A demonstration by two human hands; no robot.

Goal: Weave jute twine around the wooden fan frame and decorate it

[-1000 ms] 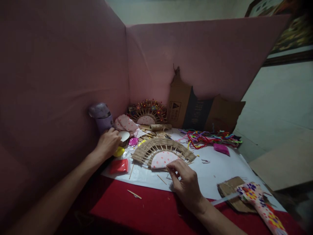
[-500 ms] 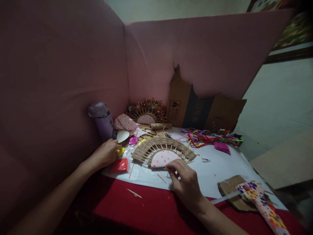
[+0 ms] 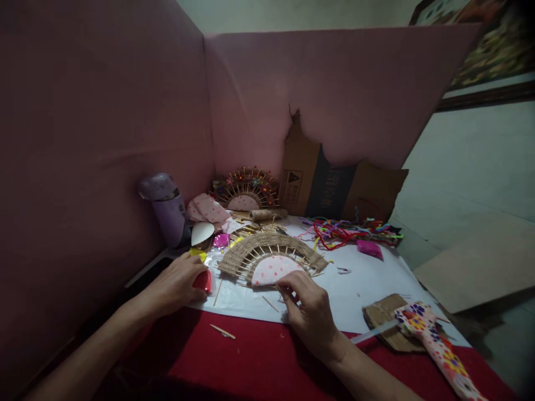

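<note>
Nearest, on the red-covered surface (image 3: 251, 356), a pale stick (image 3: 223, 332) lies between the two grips and short of them; to the right of the right grip, a flower-patterned tool (image 3: 420, 322) rests partly over a piece of brown card (image 3: 378, 314). The right grip (image 3: 310, 305) is drawn together, thumb and finger meeting at the lower edge of the fan-shaped panel (image 3: 271, 243); whether they pinch that edge or something thin cannot be told. The left grip (image 3: 173, 284) has thumb and finger apart about the red packet (image 3: 204, 282); whether it is clamped on it cannot be confirmed. The panel lies between the grips and just beyond them, on a white sheet (image 3: 351, 301). Work found in place: a fibre band woven along the arc of sticks, and a dotted half-disc (image 3: 270, 270) at the base, partly covered by the right fingers. Ornament is near absent; a small yellow piece (image 3: 331, 261) shows by the right end. Past the left grip sit a yellow packet (image 3: 198, 255) and a white disc (image 3: 202, 233). Farther off, beyond both grips, a second panel (image 3: 244, 186) bears coloured flowers and beads. Judged against it, the near panel appears complete in weave and lacking in trim.
</note>
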